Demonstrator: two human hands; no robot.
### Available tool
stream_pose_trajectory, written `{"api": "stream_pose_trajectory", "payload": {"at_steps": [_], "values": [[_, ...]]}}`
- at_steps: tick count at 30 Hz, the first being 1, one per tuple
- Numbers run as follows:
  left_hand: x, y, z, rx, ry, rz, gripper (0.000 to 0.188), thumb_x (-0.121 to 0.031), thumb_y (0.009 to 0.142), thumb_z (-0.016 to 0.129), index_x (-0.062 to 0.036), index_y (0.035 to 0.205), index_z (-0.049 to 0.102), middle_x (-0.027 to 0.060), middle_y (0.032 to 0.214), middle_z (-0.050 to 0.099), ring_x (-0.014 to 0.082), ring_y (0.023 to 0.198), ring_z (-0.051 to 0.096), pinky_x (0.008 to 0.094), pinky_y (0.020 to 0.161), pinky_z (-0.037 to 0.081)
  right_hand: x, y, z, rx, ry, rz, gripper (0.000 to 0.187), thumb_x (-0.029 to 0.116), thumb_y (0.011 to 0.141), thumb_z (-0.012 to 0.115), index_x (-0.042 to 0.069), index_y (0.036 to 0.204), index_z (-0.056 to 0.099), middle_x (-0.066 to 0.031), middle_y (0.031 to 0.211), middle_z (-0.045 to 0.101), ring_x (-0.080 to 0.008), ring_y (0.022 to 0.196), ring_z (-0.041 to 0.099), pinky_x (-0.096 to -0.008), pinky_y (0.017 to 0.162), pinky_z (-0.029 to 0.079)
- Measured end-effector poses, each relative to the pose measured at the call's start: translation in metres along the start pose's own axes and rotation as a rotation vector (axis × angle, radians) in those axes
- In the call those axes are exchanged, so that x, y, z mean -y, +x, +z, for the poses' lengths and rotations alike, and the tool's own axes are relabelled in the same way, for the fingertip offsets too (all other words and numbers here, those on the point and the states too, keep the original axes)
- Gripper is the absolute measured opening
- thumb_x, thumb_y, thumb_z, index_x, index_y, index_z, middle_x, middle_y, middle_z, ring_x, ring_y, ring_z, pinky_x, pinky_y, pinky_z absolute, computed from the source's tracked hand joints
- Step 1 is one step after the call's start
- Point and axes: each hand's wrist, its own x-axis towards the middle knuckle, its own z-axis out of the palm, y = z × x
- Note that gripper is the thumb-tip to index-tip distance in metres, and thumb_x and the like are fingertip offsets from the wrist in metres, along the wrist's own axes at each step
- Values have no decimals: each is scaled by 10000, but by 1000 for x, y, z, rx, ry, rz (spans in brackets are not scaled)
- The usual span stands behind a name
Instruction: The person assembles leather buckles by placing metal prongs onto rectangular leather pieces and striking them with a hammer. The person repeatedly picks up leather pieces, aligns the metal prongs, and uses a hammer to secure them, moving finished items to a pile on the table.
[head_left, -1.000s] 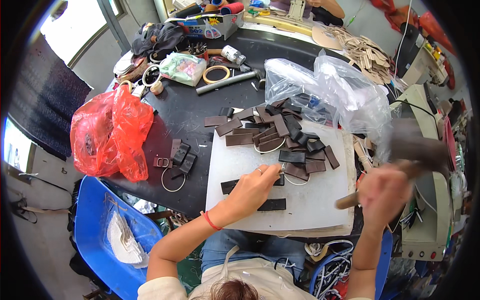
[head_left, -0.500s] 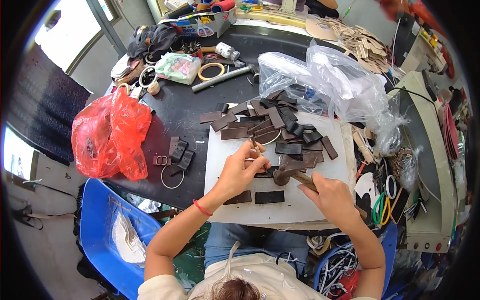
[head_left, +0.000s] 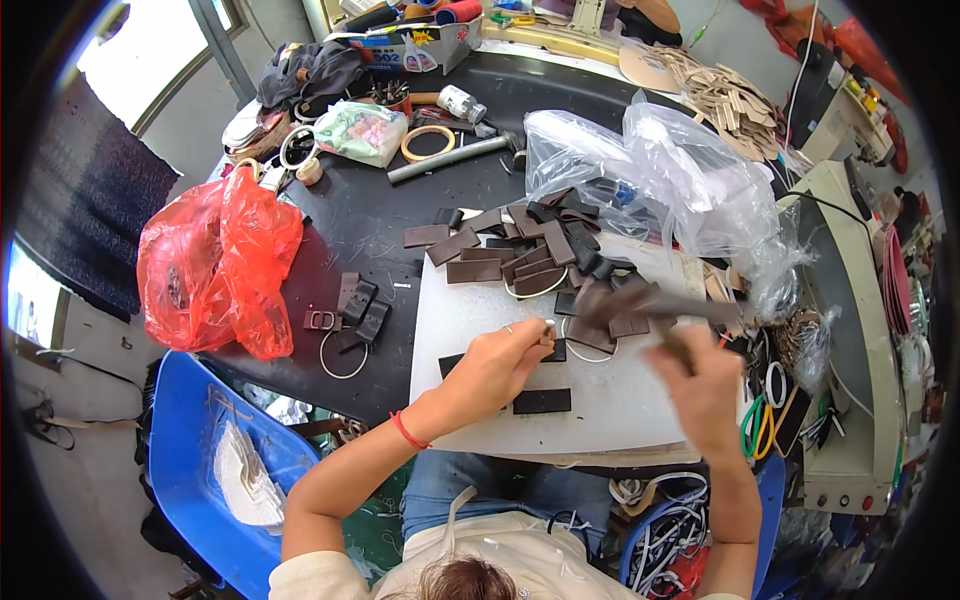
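Observation:
My left hand [head_left: 490, 368] is closed around a short upright rod [head_left: 549, 330], probably a punch; only its pale top shows. It stands over a dark strip [head_left: 556, 352] partly hidden by my fingers. My right hand [head_left: 706, 385], blurred, grips the handle of a hammer [head_left: 628, 303], whose smeared head hangs above the white board [head_left: 640, 425] to the right of the rod. Nearer me lies a black rectangular strip [head_left: 542, 401], with another dark piece [head_left: 450, 365] beside my left hand. Behind both hands spreads a pile of brown and black folded strips [head_left: 490, 252].
A red plastic bag [head_left: 215, 270] and several black pieces [head_left: 360, 310] with a ring lie at left. Clear plastic bags [head_left: 690, 180] cover the far right. A metal bar [head_left: 447, 160] lies at the back. Blue bins [head_left: 190, 460] flank my legs; a beige machine [head_left: 850, 400] stands right.
The hammer has risen off the board and swung right with my right hand. My left hand has moved slightly right and lower, and the rod now stands upright.

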Motion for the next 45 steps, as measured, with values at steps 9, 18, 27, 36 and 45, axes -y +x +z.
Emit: {"api": "stream_pose_trajectory", "payload": {"at_steps": [9, 18, 27, 36, 45], "values": [[2, -2, 8, -61, -37, -106, 129, -40, 891, 626, -7, 972, 532, 153, 906, 641, 267, 779, 693, 341, 654, 535, -2, 12, -4, 94, -162, -101, 234, 210, 842, 723, 32, 880, 575, -163, 630, 558, -371, 543, 551, -414, 486, 421], [-4, 3, -27, -53, -12, -152, 375, -160, 892, 658, -55, 1234, 543, 87, 1116, 579, 179, 906, 566, 308, 836, 459, -80, -96, -3, -179, -510, 294, 231, 132, 792, 736, 39, 967, 618, -140, 907, 603, -333, 842, 591, -418, 691, 455], [-2, -44, -35, 166, 529, 164, 661, -341, 704, 786, -132, 1292, 571, 26, 1303, 575, 285, 1008, 520, 390, 928, 386, 19, -66, 111, 195, -110, -263, 588, 281, 833, 701, 30, 1325, 500, -283, 1388, 393, -447, 1300, 372, -517, 1084, 310], [50, -92, -144, -321, 716, -164, 502, 15, 718, 690, -76, 1208, 631, 77, 1158, 648, 282, 941, 532, 358, 849, 444, 107, 35, 267, 126, 140, -497, 640, 422, 888, 586, -21, 1333, 461, -299, 1449, 327, -432, 1375, 287, -512, 1138, 228], [83, 17, -118, -458, 677, 26, 324, -207, 805, 713, -103, 1112, 692, 146, 1116, 632, 317, 945, 550, 391, 869, 450, 21, 87, 194, 9, -295, -413, 498, 391, 913, 589, 110, 1317, 519, -198, 1409, 427, -397, 1322, 355, -558, 1095, 243]]}}
